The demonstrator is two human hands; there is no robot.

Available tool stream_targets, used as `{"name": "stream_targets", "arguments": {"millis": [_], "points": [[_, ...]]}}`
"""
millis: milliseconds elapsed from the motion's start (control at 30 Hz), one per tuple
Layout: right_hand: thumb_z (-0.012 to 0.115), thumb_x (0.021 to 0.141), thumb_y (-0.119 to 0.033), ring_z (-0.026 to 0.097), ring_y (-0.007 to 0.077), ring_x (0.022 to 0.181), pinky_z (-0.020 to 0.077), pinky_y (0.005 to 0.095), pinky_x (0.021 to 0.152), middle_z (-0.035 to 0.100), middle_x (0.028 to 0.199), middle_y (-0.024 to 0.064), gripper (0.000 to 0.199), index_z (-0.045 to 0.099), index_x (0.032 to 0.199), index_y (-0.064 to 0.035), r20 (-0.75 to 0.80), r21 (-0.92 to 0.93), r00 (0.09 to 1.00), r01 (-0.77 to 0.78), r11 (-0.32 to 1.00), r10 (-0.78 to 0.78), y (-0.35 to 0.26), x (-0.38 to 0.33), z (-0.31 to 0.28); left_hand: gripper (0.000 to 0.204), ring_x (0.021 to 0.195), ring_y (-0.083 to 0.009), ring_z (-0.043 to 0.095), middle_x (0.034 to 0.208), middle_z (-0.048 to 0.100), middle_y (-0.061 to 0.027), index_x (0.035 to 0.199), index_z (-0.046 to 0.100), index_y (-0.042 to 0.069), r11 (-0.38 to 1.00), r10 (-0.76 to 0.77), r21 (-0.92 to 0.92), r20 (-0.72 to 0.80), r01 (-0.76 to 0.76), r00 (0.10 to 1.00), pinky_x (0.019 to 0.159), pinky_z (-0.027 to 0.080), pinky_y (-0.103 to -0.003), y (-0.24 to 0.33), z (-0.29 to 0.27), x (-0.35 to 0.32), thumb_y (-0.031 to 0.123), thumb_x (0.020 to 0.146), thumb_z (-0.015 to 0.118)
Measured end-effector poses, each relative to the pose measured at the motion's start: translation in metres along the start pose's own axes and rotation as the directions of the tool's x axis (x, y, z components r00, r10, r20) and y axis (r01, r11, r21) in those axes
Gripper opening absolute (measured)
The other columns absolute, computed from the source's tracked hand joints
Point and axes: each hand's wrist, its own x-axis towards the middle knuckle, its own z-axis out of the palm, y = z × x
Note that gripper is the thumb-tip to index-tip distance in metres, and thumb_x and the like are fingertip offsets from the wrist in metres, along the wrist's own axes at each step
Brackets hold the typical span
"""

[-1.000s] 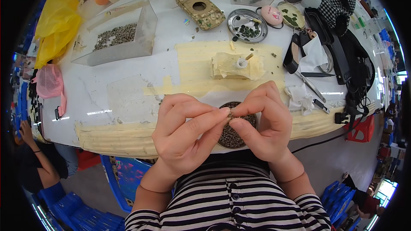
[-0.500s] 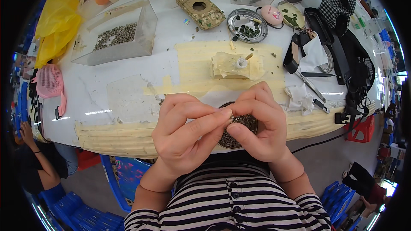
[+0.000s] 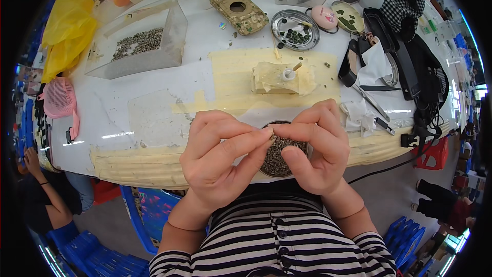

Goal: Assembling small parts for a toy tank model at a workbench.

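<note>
My left hand (image 3: 219, 160) pinches with thumb and forefinger, and a tiny olive-brown piece barely shows at the fingertips; its kind is too small to tell. My right hand (image 3: 319, 149) meets those fingertips with its forefinger, its thumb held apart. Below both hands, at the table's near edge, stands a round dish (image 3: 279, 166) full of small olive-brown parts, partly covered by the fingers. Just beyond the hands is a tape-wrapped block (image 3: 269, 78) bearing a small white cup (image 3: 288, 74) with a stick in it.
A clear bin (image 3: 174, 54) of similar parts stands at left. Farther back lie a camouflage model tank hull (image 3: 239, 11) and a metal dish (image 3: 277, 33) with dark green pieces. Tweezers (image 3: 374, 103), crumpled tissue (image 3: 359, 118) and black straps (image 3: 405, 77) lie at right.
My right thumb has drawn away from the left fingertips, while the right forefinger stays against them. More of the dish of parts now shows between my hands.
</note>
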Motion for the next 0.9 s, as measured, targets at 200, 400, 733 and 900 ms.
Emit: {"name": "stream_targets", "arguments": {"millis": [200,400,733,900], "points": [[0.080,0.073,-0.009,0.051,0.0208,0.076,0.0407,0.0306,0.069,0.062,0.078,0.0038,0.012,0.072,0.082,-0.0065,-0.011,0.025,0.996,-0.085,0.996,0.085,-0.0019,0.0017,0.0040,0.033,0.079,-0.0214,0.057,0.087,0.067,-0.0026,0.095,0.076,0.005,0.990,0.100,0.098,0.026,-0.103,0.995,0.068,0.048,-0.031,0.0012,0.0029,-0.0019,-0.001,0.064,0.083],[0.075,0.079,-0.004,0.053,0.0217,0.077,0.0427,0.0307,0.069,0.062,0.078,0.0056,0.005,0.071,0.082,-0.0046,0.010,0.154,0.987,-0.161,0.975,0.161,0.0014,-0.0007,0.0048,0.033,0.079,-0.0216,0.057,0.088,0.067,-0.0022,0.097,0.077,0.006,0.998,0.059,0.011,0.048,-0.060,0.997,0.068,0.048,-0.031,0.0011,0.0004,0.0003,-0.001,0.066,0.083],[0.075,0.079,-0.004,0.054,0.0211,0.077,0.0438,0.0304,0.070,0.063,0.080,0.0051,0.007,0.073,0.086,-0.0055,-0.008,0.134,0.991,-0.131,0.982,0.133,0.0000,-0.0004,0.0031,0.030,0.078,-0.0218,0.057,0.084,0.066,-0.0032,0.095,0.076,0.005,0.999,0.030,0.033,0.004,-0.030,1.000,0.067,0.048,-0.031,0.0007,0.0023,0.0010,-0.003,0.066,0.083],[0.078,0.074,-0.004,0.052,0.0193,0.075,0.0411,0.0293,0.068,0.062,0.079,0.0025,0.018,0.075,0.091,-0.0078,-0.068,0.034,0.997,-0.035,0.999,0.037,-0.0015,-0.0007,0.0019,0.030,0.078,-0.0221,0.058,0.084,0.066,-0.0037,0.094,0.076,0.005,0.999,0.032,0.044,-0.012,-0.032,0.999,0.067,0.048,-0.031,-0.0002,0.0035,0.0009,-0.004,0.066,0.083]]}}
